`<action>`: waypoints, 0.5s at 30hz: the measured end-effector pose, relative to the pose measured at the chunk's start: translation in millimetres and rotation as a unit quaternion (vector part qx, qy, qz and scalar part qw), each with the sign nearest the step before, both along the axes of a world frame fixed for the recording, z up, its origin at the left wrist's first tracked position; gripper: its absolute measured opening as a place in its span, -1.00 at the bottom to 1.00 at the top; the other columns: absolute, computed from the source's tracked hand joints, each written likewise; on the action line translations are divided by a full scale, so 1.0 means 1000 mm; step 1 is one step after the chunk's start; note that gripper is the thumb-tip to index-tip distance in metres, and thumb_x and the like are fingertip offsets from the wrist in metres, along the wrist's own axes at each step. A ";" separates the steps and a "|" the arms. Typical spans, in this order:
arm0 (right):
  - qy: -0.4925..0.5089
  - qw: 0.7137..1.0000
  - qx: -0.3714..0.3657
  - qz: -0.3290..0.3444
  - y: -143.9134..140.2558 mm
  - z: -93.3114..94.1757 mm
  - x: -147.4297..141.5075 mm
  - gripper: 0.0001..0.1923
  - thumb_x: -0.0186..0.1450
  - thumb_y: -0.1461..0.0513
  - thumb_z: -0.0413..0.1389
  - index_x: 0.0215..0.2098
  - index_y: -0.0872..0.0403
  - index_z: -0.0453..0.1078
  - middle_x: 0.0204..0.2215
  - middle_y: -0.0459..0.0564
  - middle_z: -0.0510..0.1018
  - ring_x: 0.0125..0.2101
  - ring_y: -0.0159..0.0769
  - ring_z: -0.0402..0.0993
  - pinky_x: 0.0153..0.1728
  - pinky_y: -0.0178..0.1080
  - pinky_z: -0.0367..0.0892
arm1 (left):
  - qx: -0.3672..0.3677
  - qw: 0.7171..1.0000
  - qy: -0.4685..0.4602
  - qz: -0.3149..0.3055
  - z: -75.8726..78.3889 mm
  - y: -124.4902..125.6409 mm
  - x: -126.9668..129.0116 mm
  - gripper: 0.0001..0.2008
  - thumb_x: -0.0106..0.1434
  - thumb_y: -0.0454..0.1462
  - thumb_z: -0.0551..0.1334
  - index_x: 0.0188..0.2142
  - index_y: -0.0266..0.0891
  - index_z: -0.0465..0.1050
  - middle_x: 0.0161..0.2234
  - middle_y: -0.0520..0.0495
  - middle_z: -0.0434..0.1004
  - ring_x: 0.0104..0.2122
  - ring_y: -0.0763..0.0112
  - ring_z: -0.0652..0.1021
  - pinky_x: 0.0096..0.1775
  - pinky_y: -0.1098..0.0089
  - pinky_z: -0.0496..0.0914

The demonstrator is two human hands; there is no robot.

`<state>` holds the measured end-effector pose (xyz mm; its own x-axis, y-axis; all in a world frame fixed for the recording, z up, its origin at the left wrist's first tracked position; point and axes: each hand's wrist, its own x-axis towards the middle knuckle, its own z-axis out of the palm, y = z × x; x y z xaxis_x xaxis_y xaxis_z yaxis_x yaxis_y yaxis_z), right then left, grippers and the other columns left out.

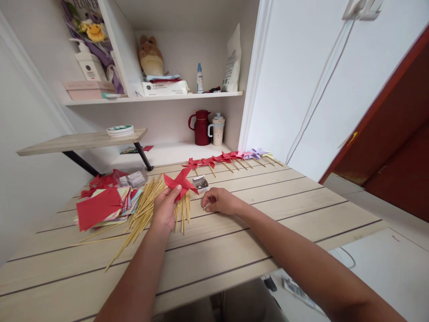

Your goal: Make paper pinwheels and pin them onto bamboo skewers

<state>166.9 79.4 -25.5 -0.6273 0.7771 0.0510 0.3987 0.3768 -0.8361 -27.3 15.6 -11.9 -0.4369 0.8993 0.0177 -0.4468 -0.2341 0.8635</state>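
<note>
My left hand [165,209] is closed on a red paper pinwheel [180,182], with the thumb pressed on its lower part. To the right, my right hand [219,201] is closed in a pinch just above the table. A tiny shiny metal tack [204,209] shows at its fingertips, too small to make out fully. Between and beyond the hands stands a small open box [200,184] of little metal pieces. Many thin wooden sticks [142,212] lie loose beside and under my left hand. Further left is a stack of coloured paper squares [100,208], red on top.
Finished pinwheels on sticks, red [228,156] and lilac [255,153], lie in a row along the table's back edge. A small raised wooden shelf [80,142] stands at the left. Behind are a dark red jug [201,128] and a speckled cup [218,130].
</note>
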 end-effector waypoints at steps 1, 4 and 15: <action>0.000 1.000 -0.003 0.001 0.000 0.000 0.000 -0.86 0.05 0.36 0.30 -0.39 0.06 0.58 -0.40 -0.12 0.48 -0.40 -0.38 0.35 -0.39 -0.34 0.21 | -0.001 1.000 0.002 0.002 0.000 0.000 0.000 -0.67 -0.14 -0.27 0.58 -0.35 -0.35 0.64 -0.37 -0.13 0.71 -0.40 0.42 0.62 -0.28 0.46 0.47; -0.001 1.000 -0.011 0.005 -0.001 0.001 0.000 -0.88 0.05 0.37 0.28 -0.42 0.08 0.57 -0.44 -0.12 0.49 -0.43 -0.38 0.35 -0.41 -0.34 0.20 | 0.000 1.000 0.001 0.004 -0.002 0.001 -0.001 -0.66 -0.15 -0.28 0.58 -0.34 -0.35 0.65 -0.36 -0.13 0.71 -0.39 0.44 0.61 -0.27 0.47 0.47; 0.003 1.000 -0.024 0.013 -0.002 0.002 -0.001 -0.91 0.06 0.35 0.27 -0.43 0.08 0.56 -0.48 -0.13 0.51 -0.44 -0.39 0.37 -0.41 -0.35 0.21 | 0.003 1.000 0.006 0.000 0.000 0.000 0.000 -0.63 -0.19 -0.25 0.60 -0.37 -0.34 0.64 -0.37 -0.11 0.70 -0.41 0.43 0.60 -0.27 0.45 0.45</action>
